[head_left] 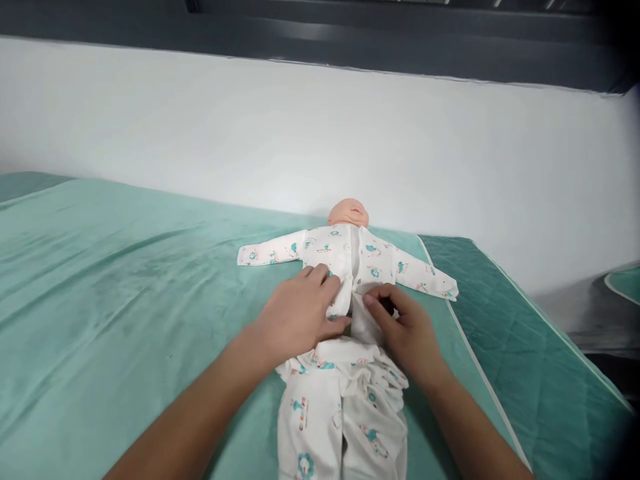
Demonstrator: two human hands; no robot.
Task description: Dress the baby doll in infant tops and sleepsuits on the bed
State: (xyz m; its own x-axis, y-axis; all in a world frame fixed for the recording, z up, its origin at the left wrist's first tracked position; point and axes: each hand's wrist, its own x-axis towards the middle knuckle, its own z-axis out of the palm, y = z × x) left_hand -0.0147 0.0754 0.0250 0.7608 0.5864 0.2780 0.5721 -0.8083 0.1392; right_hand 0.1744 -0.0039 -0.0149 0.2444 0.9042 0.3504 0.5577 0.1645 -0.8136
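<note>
Well, the right hand [411,330] pinches the shirt [325,248] (left hand [300,310] palm-down).

The shirt [325,248] and pants [305,427] look like matt, creased cloth, the doll [347,211] smooth plastic, the sheet [125,300] napped fabric, the mat [540,373] quilted cloth, the wall [300,133] smooth and matt, the beam [300,30] faintly glossy metal.
</note>
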